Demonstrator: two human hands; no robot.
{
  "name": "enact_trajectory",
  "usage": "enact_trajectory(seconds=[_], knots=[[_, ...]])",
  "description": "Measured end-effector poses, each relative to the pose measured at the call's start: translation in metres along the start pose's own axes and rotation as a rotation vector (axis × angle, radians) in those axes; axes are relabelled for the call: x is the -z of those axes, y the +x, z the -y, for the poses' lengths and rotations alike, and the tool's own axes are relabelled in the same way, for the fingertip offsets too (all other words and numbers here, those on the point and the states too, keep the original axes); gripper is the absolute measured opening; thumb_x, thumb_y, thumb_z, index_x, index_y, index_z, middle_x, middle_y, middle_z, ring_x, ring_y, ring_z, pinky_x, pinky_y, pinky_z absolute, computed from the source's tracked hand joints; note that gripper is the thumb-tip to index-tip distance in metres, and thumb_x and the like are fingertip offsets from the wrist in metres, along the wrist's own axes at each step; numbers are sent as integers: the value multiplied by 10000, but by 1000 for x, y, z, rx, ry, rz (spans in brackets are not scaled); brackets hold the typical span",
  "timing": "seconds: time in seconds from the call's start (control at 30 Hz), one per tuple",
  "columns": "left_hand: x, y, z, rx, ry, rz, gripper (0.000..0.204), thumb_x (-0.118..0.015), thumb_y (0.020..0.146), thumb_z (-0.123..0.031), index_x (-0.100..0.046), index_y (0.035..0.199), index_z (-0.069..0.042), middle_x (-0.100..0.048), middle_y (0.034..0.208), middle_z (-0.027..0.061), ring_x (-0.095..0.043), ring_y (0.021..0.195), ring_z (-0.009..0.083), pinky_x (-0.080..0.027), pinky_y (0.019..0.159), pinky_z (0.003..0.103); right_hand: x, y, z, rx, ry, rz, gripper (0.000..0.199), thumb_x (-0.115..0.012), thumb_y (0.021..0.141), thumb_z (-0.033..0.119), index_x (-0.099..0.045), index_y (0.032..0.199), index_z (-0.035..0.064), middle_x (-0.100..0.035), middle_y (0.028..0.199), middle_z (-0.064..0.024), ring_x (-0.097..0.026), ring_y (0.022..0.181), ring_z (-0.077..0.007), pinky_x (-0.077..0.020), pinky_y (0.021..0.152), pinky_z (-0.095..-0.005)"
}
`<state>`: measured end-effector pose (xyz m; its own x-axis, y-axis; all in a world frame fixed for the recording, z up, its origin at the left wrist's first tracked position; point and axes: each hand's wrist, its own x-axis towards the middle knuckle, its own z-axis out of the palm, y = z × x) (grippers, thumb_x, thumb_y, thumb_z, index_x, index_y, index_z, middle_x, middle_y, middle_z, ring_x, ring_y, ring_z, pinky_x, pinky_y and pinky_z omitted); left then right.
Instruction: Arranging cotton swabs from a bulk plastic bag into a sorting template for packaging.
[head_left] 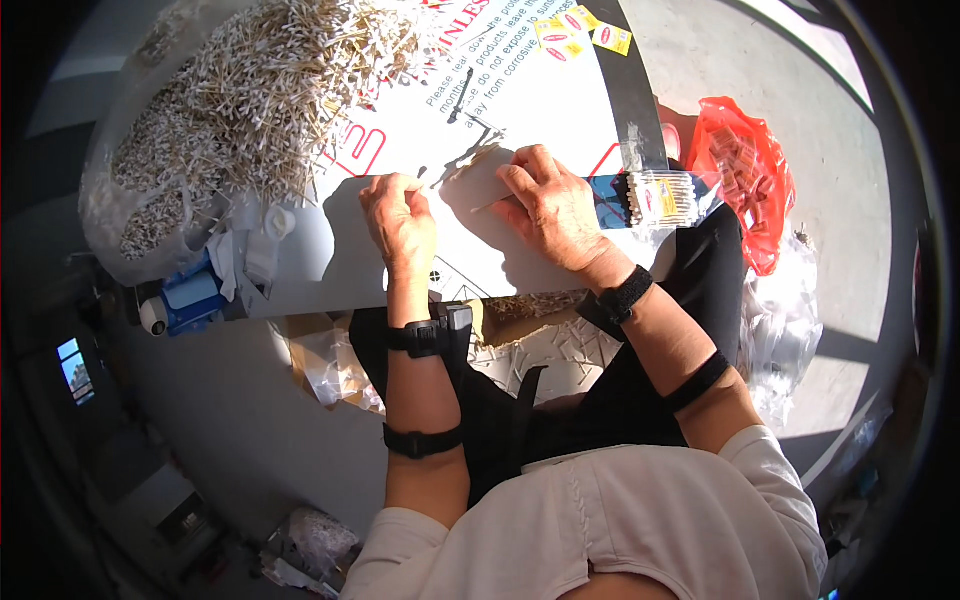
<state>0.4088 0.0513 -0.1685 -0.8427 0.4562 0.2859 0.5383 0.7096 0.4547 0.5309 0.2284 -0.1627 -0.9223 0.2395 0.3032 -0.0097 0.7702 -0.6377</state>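
Observation:
My left hand (402, 222) is over the white printed board, its fingers curled and pinched together. A small tip shows by its fingertips, too small to name for certain. To its right, my right hand (548, 205) is closed, thumb against fingers, with a thin stick like a cotton swab (486, 207) poking out toward the left. A few loose cotton swabs (474, 160) lie on the board beyond and between the hands. Just right of my right hand lies a clear pack of cotton swabs (662, 199), next to a blue printed piece (608, 200).
A big heap of cotton swabs (270, 90) spills from a clear plastic bag (108, 205) at the far left. A blue tape dispenser (190, 298) sits at the left edge. Yellow stickers (566, 36) lie at the back; a red bag (775, 205) of small packs stands right.

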Motion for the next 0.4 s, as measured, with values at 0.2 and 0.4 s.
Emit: enact_trajectory(seconds=[0.2,0.4], knots=[[-4,35,-30,-145,-52,-85,266,-752,666,-9,-633,889,-93,-601,949,93,-541,932,314,-437,857,430,-3,-3,-7,4,48,-48,226,-735,715,99,-629,912,64,-564,1013,-87,-632,900,-273,-551,714,-372],[-18,42,-38,-127,4,235,278,-824,642,-123,-674,875,-100,-606,1006,90,-526,994,298,-446,861,445,-4,-4,-7,17,52,-46,198,-721,723,97,-628,893,62,-571,1019,-85,-637,902,-272,-552,716,-360]])
